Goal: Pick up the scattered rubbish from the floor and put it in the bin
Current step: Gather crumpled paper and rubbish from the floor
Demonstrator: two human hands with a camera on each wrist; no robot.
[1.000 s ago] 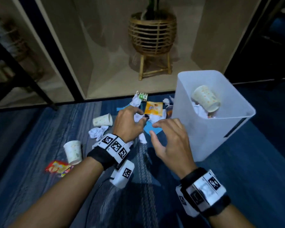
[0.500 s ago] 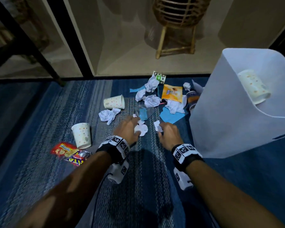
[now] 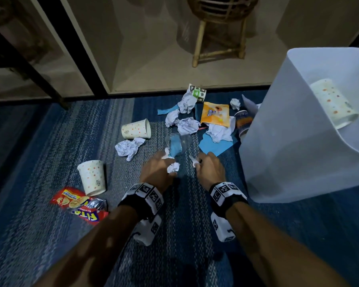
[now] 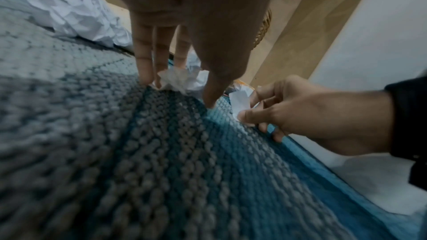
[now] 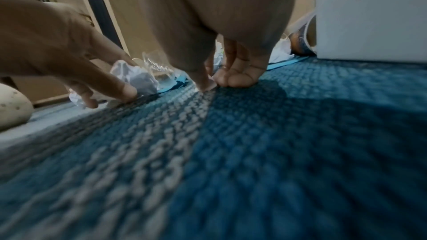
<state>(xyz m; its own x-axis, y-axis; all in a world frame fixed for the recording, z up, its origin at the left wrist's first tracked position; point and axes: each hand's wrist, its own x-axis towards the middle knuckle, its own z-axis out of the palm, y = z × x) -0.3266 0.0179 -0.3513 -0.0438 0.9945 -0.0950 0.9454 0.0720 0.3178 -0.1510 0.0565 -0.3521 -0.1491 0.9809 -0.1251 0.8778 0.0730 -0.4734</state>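
Both hands are down on the blue woven rug [image 3: 50, 146], just left of the white bin [image 3: 298, 141]. The left hand [image 3: 157, 171] has its fingertips [image 4: 144, 72] planted on the rug, closing round a small paper ball [image 3: 173, 167]. The right hand [image 3: 210, 170], nearer the bin, pinches a torn paper scrap [image 4: 240, 102] between thumb and fingers. Beyond the hands a clear plastic wrapper [image 3: 177, 145] lies over blue paper [image 3: 211, 145], a sheet that runs right up to the bin's foot. Count the spotted paper cups: two on the rug left of the bin, one lying on its side [image 3: 136, 129], one standing mouth down [image 3: 92, 177], plus a third [image 3: 334, 102] inside the bin. One orange sachet [image 3: 215, 113] sits close to the bin, and a red snack packet [image 3: 79, 203] lies farthest from it. At least five crumpled white papers litter the pile; the exact number is hard to make out. A dark printed cup [image 3: 243, 122] is half hidden behind the bin's wall, and the bin's right side is cut off.
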